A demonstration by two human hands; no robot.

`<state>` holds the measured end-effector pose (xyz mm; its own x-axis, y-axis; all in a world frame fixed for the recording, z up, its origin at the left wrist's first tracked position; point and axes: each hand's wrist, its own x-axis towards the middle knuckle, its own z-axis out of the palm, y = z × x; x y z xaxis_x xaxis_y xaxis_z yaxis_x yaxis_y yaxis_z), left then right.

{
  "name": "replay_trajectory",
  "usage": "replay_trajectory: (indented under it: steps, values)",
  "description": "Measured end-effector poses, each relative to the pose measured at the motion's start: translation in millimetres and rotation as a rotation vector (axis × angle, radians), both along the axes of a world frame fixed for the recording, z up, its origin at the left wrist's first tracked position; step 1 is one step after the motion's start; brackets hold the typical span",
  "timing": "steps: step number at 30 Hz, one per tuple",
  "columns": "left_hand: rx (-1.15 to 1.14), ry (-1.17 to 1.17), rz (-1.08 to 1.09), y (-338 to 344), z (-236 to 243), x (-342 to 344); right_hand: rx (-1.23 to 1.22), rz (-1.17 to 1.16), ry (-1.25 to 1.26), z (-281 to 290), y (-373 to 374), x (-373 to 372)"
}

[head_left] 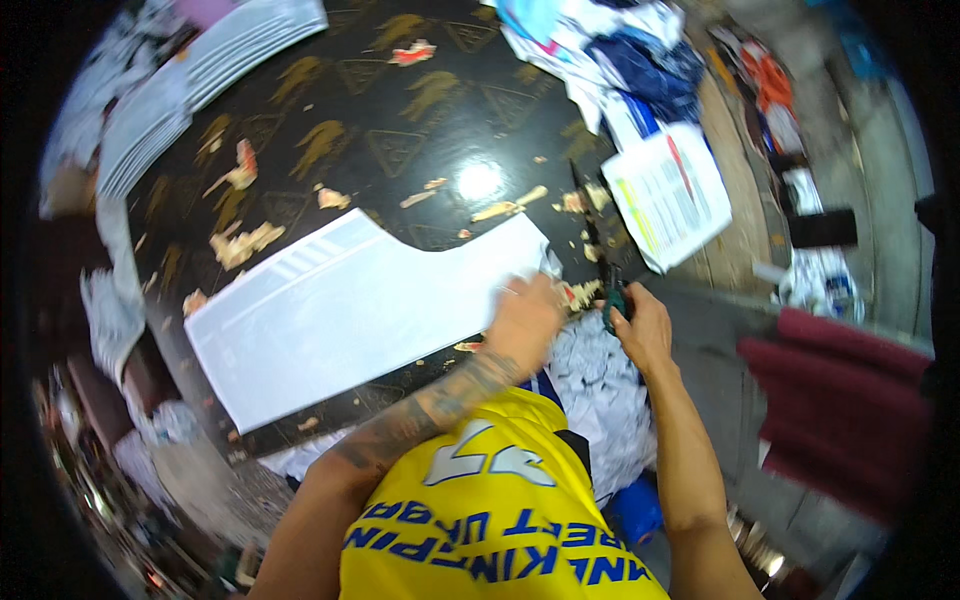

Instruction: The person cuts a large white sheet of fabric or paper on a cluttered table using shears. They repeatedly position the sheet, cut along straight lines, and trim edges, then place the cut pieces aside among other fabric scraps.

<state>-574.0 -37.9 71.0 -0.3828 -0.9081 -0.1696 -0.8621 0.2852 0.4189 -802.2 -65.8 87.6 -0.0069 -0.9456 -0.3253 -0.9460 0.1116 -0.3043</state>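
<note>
A white cut panel (330,320) with faint striped markings lies on the dark patterned board (420,150), curved along its upper edge. My left hand (525,320) is at its right end, blurred, beside a crumpled white bit; what the fingers do is unclear. My right hand (640,325), just right of the board's scraps, is closed round the green handle of a cutting tool (615,310) whose long dark blade points away from me. Torn cream and red scraps (245,240) are scattered around the panel. Crumpled white material (600,410) lies below my hands.
Stacked white strips (230,55) line the upper left. Piled clothing (640,70) and a white printed packet (668,195) are at upper right, beside a wooden plank (745,180). Maroon cloth (830,410) is at lower right, pale folded material (108,315) at far left.
</note>
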Motion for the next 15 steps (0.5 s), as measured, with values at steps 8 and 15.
replay_trajectory:
  steps: [8, 15]
  values:
    - [-0.242, 0.452, 0.639, 61, -33, 96, -0.235, 0.19, -0.15, -19, -37, -14]
    - [-0.548, 0.031, 0.959, 13, -45, 233, -0.232, 0.547, -0.447, -23, -80, 102]
